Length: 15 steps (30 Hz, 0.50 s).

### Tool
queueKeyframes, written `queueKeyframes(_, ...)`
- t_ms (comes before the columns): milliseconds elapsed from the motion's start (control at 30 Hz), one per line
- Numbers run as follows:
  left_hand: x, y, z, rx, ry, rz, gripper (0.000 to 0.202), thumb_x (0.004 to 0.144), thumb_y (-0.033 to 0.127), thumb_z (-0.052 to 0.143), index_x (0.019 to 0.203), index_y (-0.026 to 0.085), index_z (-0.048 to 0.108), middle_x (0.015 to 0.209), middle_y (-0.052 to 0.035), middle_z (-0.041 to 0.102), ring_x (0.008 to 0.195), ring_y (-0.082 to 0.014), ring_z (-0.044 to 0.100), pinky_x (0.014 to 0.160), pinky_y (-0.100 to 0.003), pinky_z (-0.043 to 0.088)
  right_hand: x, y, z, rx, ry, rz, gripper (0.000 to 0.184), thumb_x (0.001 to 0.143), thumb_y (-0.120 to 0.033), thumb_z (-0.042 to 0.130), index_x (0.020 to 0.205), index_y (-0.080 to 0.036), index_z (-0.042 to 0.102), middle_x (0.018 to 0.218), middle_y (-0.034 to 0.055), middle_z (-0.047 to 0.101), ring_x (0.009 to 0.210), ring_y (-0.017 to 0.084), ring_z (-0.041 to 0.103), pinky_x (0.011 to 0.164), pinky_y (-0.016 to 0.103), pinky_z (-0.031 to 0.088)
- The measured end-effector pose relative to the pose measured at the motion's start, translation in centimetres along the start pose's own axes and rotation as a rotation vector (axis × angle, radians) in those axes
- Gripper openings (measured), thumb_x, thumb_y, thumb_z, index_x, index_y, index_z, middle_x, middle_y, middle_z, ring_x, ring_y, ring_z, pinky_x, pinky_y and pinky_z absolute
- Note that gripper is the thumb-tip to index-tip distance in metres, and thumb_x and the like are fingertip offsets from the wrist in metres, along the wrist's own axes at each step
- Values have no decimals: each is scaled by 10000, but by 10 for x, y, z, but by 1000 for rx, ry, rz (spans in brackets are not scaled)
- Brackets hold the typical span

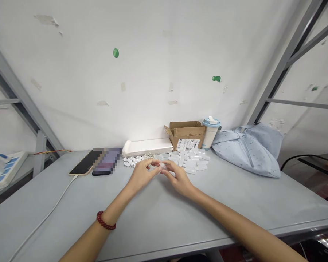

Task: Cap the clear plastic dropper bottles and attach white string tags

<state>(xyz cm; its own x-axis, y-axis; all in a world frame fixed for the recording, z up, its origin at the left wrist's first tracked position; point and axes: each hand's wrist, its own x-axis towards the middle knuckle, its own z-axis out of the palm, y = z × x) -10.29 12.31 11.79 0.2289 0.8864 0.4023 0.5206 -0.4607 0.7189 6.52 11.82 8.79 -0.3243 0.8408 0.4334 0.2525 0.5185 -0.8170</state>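
Note:
Above the middle of the table, my left hand and my right hand meet at the fingertips. Both are closed in a pinch on a small clear plastic piece, partly covered by the fingers. Just behind my right hand lies a loose heap of clear plastic tubes. Small white plastic parts are scattered behind my left hand, with some beige ring-like bits beside them.
A stack of white trays stands against the wall, beside an open cardboard box and a lidded cup. A blue cloth bag lies right. Two phones, one black-screened on a white cable, lie left.

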Motion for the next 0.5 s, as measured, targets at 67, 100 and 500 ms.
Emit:
queueKeyframes(67, -1, -2, 0, 135, 113, 117, 160, 774, 241, 567, 902, 205, 655, 887, -33, 691, 866, -202, 611, 756, -334, 487, 2, 2, 0, 120, 17, 63, 285, 864, -353, 485, 1095, -187, 494, 875, 68, 679, 871, 203, 634, 736, 324, 457)
queueKeyframes(100, -1, -3, 0, 198, 169, 195, 153, 789, 219, 549, 903, 197, 647, 886, -43, 683, 878, -207, 597, 777, -347, 479, 4, 3, -1, 193, 30, 99, 291, 853, -376, 501, 1072, -184, 497, 865, 68, 681, 879, 207, 639, 777, 342, 454)
queueKeyframes(500, -7, -1, 8, 432, 120, 498, 142, 862, 153, 456, 906, 179, 588, 867, -61, 627, 867, -213, 532, 770, -357, 452, 9, 5, -4, 800, 0, 360, 304, 724, -372, 660, 938, -176, 571, 821, 54, 688, 801, 201, 660, 858, 377, 450)
